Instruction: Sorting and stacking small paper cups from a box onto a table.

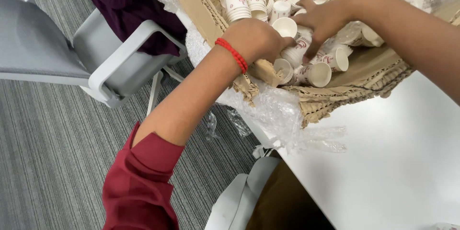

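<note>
Both hands meet over a torn cardboard box point(364, 79) of small paper cups on the white table point(393, 163). Left hand point(256, 38), red bracelet point(232, 53) at the wrist, and right hand point(323, 19) each curl their fingers around one short cup stack point(294, 43) inside the box. Clear plastic wrap point(278, 110) spills over the table edge.

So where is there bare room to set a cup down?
The white table is bare below the cardboard box and right of the crumpled plastic wrap. Inside the box it is crowded: paper cups piled around the left hand and right hand.
</note>
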